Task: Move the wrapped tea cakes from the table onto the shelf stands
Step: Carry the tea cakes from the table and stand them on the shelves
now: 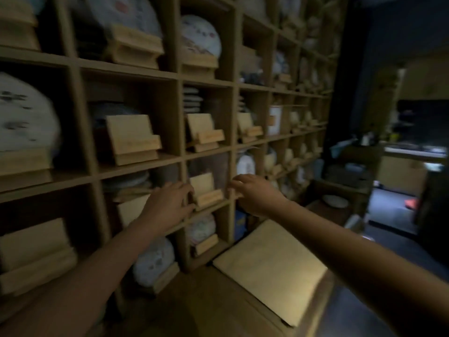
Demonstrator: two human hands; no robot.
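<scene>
Currently, by item:

Left hand [170, 203]: held at the left of an empty stand [205, 192]; fingers loosely spread, holding nothing, tips near or touching the stand's edge; blur hides which.

Right hand [252, 194]: held at the right of the same compartment, fingers loosely curled, holding nothing.

Empty stand: wooden, upright in its compartment of the shelf [136, 170], no cake on it.

Tea cakes: none in either hand; several sit on other stands, such as a wrapped cake [200, 36] higher up and another [201, 227] just below the hands. The table's cakes are not identifiable in this dim view.

Board [269, 271]: pale, flat, below the right forearm.

Risk: a nudge from either hand may tip the light stand backward.

Risk: poor light and blur make a misjudged reach likely, knocking the cake below.
</scene>
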